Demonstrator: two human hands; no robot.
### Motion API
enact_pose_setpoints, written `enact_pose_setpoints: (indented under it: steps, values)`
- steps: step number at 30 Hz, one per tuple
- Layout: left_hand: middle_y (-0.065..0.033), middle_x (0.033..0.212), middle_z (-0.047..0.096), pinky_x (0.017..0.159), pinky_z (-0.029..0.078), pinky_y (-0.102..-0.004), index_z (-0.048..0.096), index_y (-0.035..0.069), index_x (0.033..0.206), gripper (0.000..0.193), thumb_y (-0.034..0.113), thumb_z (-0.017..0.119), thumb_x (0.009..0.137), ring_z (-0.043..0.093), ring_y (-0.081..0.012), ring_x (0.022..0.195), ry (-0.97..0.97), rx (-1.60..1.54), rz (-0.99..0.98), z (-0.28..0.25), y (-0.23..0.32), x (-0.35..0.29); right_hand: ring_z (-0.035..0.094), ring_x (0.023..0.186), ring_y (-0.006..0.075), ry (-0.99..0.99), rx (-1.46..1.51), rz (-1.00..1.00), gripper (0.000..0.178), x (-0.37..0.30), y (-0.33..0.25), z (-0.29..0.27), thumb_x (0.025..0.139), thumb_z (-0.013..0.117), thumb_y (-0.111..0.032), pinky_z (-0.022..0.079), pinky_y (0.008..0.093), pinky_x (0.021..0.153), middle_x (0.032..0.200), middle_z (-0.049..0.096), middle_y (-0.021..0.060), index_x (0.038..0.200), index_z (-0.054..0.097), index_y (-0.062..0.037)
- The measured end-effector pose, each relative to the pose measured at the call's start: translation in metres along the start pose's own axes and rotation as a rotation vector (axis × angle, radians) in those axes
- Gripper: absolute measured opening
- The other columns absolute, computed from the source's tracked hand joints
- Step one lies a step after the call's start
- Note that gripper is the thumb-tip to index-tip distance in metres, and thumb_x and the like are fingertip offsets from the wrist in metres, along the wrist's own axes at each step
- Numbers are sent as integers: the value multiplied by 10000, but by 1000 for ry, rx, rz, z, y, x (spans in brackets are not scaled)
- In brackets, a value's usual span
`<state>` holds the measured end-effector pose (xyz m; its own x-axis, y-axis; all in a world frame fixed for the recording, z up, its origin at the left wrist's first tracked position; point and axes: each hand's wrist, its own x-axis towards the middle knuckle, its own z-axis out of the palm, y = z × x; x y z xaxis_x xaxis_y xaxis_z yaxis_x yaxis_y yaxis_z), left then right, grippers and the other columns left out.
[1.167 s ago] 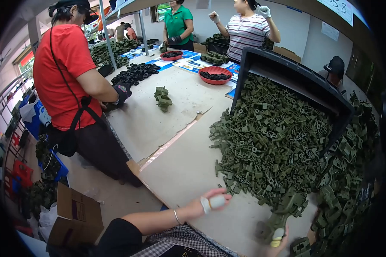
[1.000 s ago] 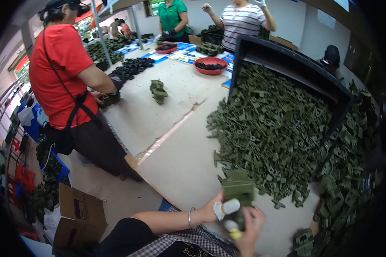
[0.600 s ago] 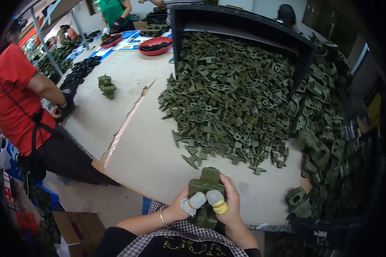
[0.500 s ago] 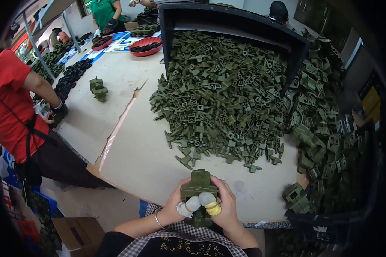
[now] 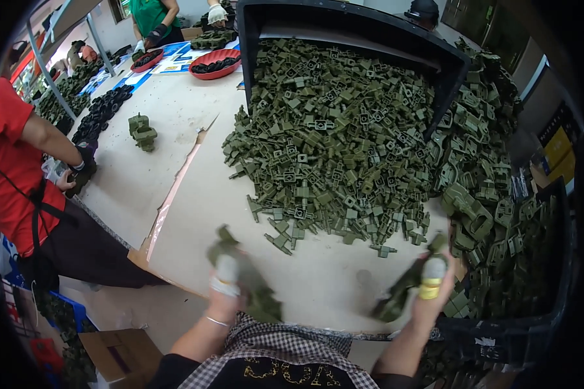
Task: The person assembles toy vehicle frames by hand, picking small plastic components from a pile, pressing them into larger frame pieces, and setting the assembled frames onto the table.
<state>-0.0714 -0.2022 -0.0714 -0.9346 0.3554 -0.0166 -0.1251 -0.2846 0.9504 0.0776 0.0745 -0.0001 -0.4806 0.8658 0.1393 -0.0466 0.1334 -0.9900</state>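
Observation:
My left hand (image 5: 224, 285) grips a green plastic toy vehicle part (image 5: 259, 299) above the near table edge, smeared by motion. Well to its right, my right hand (image 5: 433, 290) is closed on a second green plastic part (image 5: 394, 295), also blurred and tilted. Both thumbs wear pale coverings, the right one with a yellow band. Beyond my hands spreads a big heap of small green plastic pieces (image 5: 344, 149), spilling out of a black crate (image 5: 353, 26) tipped on its side.
Larger green vehicle bodies (image 5: 470, 214) are piled at the right in a black bin (image 5: 506, 347). A lone green part (image 5: 143, 132) stands on the table (image 5: 175, 139) at left. Red bowls (image 5: 215, 72) hold black pieces. A red-shirted person (image 5: 19, 175) works at left; others work behind.
My hands were together at the near edge around green plastic. Now they are wide apart, each with its own part, the left moved left and the right moved right.

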Motion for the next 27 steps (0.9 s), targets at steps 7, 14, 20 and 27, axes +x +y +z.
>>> enact_pose_setpoints:
  steps: [7, 14, 20, 27]
  values:
    - [-122, 931, 603, 734, 501, -347, 478, 57, 1137, 659, 631, 384, 828, 606, -226, 811, -102, -367, -432, -27, -7, 16, 411, 1091, 365, -143, -844, -637, 639, 14, 18, 48, 641, 699, -67, 350, 419, 913, 1177, 426, 194, 1213, 418, -17]
    - [-127, 929, 593, 736, 508, -342, 348, 62, 1272, 773, 680, 342, 808, 603, -216, 796, -283, -435, -518, -28, -10, 0, 548, 783, 236, -738, -838, -713, 232, -36, 77, 151, 663, 635, -179, 481, 361, 591, 818, 497, 63, 833, 518, -72]
    - [-172, 1049, 557, 796, 501, -355, 236, 104, 1344, 779, 663, 353, 813, 600, -238, 881, -388, -498, -533, -25, -10, -18, 573, 725, 208, -733, -771, -844, 141, -30, 85, 153, 708, 612, -94, 486, 310, 566, 810, 536, 60, 826, 542, -63]
    - [-145, 947, 591, 728, 511, -322, 353, 85, 1286, 859, 749, 356, 740, 611, -210, 804, -375, -308, -562, -28, -10, -10, 596, 689, 118, -1146, -261, 64, 175, -42, 32, 108, 760, 615, 6, 475, 249, 610, 801, 625, 48, 928, 568, -7]
